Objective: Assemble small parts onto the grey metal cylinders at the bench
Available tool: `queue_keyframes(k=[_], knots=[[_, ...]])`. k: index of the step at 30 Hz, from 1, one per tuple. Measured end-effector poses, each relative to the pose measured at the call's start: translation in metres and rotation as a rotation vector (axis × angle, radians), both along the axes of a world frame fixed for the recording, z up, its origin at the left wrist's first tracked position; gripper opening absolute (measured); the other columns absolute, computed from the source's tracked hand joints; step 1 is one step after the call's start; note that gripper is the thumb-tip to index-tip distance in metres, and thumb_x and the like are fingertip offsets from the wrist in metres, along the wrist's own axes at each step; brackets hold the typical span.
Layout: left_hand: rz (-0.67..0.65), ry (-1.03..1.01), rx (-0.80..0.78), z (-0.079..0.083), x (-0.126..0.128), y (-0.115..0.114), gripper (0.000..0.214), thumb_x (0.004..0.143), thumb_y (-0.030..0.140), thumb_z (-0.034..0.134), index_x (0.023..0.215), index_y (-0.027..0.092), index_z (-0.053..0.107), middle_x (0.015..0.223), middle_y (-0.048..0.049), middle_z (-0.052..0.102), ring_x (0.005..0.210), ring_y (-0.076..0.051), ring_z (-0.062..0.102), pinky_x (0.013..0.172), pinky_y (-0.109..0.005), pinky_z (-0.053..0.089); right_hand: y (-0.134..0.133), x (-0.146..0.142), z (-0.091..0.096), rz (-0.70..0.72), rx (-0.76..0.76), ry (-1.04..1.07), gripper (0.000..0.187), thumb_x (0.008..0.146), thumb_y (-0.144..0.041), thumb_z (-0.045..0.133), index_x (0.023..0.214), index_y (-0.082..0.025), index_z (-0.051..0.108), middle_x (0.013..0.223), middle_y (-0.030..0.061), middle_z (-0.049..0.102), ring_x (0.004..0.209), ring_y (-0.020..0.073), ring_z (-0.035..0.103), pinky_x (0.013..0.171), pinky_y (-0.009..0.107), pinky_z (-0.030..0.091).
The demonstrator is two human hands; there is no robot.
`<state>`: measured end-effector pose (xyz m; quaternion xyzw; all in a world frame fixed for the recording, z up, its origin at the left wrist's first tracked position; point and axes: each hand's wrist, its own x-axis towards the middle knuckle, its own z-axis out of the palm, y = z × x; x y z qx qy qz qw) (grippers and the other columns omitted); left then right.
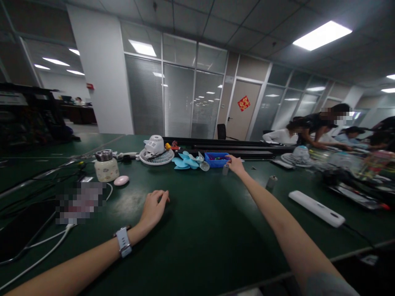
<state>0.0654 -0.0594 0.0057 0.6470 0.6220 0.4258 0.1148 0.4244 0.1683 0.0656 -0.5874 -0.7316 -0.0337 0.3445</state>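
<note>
My right hand (236, 165) reaches across the green table to a small blue bin (216, 163). Its fingers close over the bin's right end, which they partly hide. Small parts lie inside the bin, too small to name. Just below those fingertips stands a grey metal cylinder (225, 170); whether a finger touches it I cannot tell. Another metal cylinder (272, 182) stands further right. Light blue fan blades (187, 161) lie left of the bin. My left hand (154, 207) rests on the table with loosely bent fingers apart, holding nothing.
A white fan head (154, 152) lies behind the blades. At left are a cream bottle (106, 166), a pink oval object (121, 180), a phone (27, 226) and white cables. A white power strip (316, 208) lies right. Black rails (234, 149) run behind; people sit far right.
</note>
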Motion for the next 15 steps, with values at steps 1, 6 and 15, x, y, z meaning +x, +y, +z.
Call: queue_keyframes(k=[1,6,15], knots=[[0.0,-0.004,-0.004,0.0,0.0,0.0,0.045,0.088,0.052,0.035,0.066,0.023,0.062,0.083,-0.0042,0.067,0.087,-0.023,0.058,0.079,-0.035,0.043,0.002,0.001,-0.004,-0.001,-0.001,0.003,0.042,0.077,-0.005,0.061,0.116,-0.019,0.063,0.085,0.0038,0.073,0.087,0.0188,0.067,0.086,0.031,0.049],[0.01,-0.021,-0.011,0.002,0.002,-0.001,0.044,0.088,0.052,0.035,0.068,0.023,0.061,0.079,-0.0035,0.066,0.084,-0.023,0.058,0.077,-0.035,0.043,0.01,0.004,-0.014,0.007,0.018,0.035,0.041,0.08,-0.009,0.058,0.12,-0.019,0.06,0.091,0.0047,0.072,0.088,0.018,0.067,0.086,0.031,0.049],[0.002,-0.037,-0.014,0.0,0.001,0.0,0.045,0.088,0.053,0.034,0.07,0.022,0.061,0.081,-0.0041,0.065,0.083,-0.024,0.058,0.076,-0.036,0.042,0.013,0.005,-0.014,0.047,-0.008,0.025,0.038,0.079,-0.01,0.061,0.116,-0.019,0.062,0.088,0.0034,0.073,0.086,0.0158,0.067,0.085,0.029,0.05]])
